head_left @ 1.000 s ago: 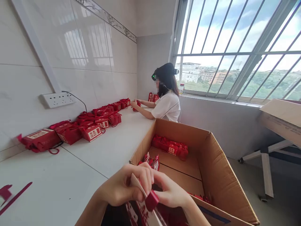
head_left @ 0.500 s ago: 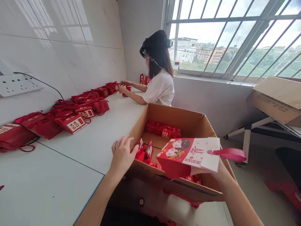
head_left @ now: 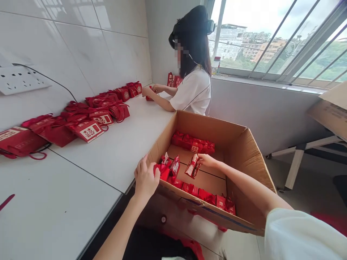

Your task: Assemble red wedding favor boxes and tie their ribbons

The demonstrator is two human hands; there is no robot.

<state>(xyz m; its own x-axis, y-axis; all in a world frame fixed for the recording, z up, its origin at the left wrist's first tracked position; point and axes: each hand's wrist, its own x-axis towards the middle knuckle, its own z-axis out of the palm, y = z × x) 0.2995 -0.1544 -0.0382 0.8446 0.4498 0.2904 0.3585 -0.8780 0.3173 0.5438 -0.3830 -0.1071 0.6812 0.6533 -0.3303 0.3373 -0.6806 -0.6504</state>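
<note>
In the head view, my right hand (head_left: 207, 160) reaches down inside a large cardboard box (head_left: 251, 166). It holds a small red gift box (head_left: 192, 166) by its upper end, tilted above the carton's bottom. My left hand (head_left: 146, 176) grips the carton's near left corner, its thumb on the inner side of the rim. Close to that thumb stand several red gift boxes (head_left: 168, 169). A row of them (head_left: 204, 194) runs along the near wall, and another row (head_left: 193, 143) lines the far wall.
Several red gift boxes with ribbons (head_left: 89, 126) stand on the white table (head_left: 89, 166) by the tiled wall. A person in a white shirt (head_left: 193, 88) works at the table's far end. A socket strip (head_left: 23, 80) is at the left, another carton (head_left: 329, 115) at the right.
My right hand has lowered the gift box from above the carton's near side into its inside. My left hand stays at the carton's corner. The view has shifted slightly.
</note>
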